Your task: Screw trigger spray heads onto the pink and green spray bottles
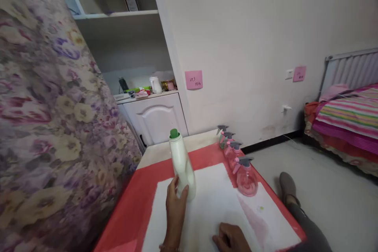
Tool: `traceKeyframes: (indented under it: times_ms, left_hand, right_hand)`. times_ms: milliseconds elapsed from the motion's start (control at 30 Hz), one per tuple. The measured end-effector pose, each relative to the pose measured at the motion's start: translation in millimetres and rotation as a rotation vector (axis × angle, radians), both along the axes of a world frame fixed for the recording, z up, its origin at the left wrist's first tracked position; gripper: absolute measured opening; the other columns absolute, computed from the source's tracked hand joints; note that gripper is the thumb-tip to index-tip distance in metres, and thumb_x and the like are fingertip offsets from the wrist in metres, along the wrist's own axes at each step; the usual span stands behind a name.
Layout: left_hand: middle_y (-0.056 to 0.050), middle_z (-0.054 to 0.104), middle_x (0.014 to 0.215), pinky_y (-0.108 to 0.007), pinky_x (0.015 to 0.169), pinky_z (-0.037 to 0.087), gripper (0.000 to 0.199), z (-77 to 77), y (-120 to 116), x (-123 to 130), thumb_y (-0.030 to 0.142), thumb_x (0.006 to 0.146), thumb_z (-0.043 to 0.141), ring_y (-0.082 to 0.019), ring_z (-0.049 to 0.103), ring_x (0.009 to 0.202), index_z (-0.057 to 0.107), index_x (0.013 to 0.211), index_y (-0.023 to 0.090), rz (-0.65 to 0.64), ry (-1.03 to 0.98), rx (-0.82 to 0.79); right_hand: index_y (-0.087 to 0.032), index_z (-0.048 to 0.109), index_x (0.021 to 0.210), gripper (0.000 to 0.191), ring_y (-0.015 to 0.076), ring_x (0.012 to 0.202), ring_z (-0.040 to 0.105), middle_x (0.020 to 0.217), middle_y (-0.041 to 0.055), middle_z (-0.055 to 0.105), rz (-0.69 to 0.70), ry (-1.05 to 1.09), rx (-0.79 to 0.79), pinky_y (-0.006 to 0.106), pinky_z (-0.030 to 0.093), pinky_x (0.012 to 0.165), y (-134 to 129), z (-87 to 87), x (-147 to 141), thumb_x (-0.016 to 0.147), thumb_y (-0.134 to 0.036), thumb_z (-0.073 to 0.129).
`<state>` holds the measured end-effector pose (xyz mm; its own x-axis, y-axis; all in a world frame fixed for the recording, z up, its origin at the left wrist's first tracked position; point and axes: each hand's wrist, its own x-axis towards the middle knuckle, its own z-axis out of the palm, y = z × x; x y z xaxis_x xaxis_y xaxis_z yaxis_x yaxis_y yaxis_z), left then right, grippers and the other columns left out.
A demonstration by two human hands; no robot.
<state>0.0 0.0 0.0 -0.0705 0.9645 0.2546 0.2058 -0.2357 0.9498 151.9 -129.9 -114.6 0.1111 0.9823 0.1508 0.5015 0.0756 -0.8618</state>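
A pale green plastic detergent bottle (186, 165) stands on the white sheet (211, 189), leaning slightly, its neck topped by a green piece. My left hand (175, 201) is closed on its lower part, thumb and fingers to either side. Loosely curled over the sheet near the front edge, my right hand (232, 238) shows nothing between its fingers. Along the table's right side runs a row of several spray bottles with grey and pink heads; the nearest spray bottle (247, 181) is clear pink and round.
A red cloth (138, 189) covers the table under the sheet. Floral curtain (53, 126) hangs at left, beside a white cabinet (158, 120) with small items on its shelf. The wall stands behind. A bed (351, 114) is at right, and a person's foot (288, 187) rests on the floor.
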Motion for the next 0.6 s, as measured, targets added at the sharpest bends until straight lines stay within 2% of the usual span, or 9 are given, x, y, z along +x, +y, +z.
traceKeyframes:
  times_ms: [133, 300, 467, 600]
  left_hand:
    - [-0.015, 0.065, 0.122, -0.041, 0.097, 0.047, 0.053, 4.5, 17.9, 11.9, 0.037, 0.069, 0.069, -0.03, 0.061, 0.113, 0.058, 0.116, 0.016, -0.1, -0.099, -0.04]
    - [-0.007, 0.072, 0.096, -0.033, 0.078, 0.051, 0.042, 7.2, 23.2, 19.0, 0.043, 0.072, 0.068, -0.024, 0.067, 0.089, 0.06, 0.104, 0.017, -0.147, -0.13, -0.041]
    - [-0.003, 0.07, 0.086, -0.03, 0.069, 0.049, 0.047, 22.4, 12.2, 17.1, 0.047, 0.07, 0.069, -0.02, 0.065, 0.075, 0.058, 0.104, 0.017, -0.154, -0.167, -0.025]
    - [-0.002, 0.069, 0.087, -0.028, 0.068, 0.048, 0.042, 32.5, -13.0, 10.2, 0.048, 0.074, 0.068, -0.019, 0.063, 0.072, 0.058, 0.101, 0.018, -0.168, -0.155, -0.026]
  right_hand:
    - [-0.023, 0.033, 0.059, 0.03, 0.0118, 0.053, 0.04, 0.053, -0.0061, 0.041, 0.014, -0.003, 0.003, 0.023, 0.027, 0.051, -0.6, -2.0, 0.4, 0.08, -0.031, 0.054]
    - [-0.023, 0.033, 0.059, 0.031, 0.012, 0.053, 0.04, 0.054, -0.0062, 0.04, 0.0, 0.003, 0.007, 0.023, 0.027, 0.052, -3.3, 3.4, 0.5, 0.08, -0.031, 0.054]
    - [-0.023, 0.031, 0.059, 0.032, 0.0123, 0.054, 0.04, 0.054, -0.0061, 0.039, -0.001, -0.015, 0.028, 0.024, 0.028, 0.053, -4.2, 7.8, -0.2, 0.081, -0.033, 0.051]
    - [-0.023, 0.032, 0.059, 0.031, 0.0126, 0.055, 0.041, 0.055, -0.0061, 0.039, -0.022, -0.019, 0.026, 0.024, 0.029, 0.054, -7.0, 13.5, -1.3, 0.082, -0.032, 0.051]
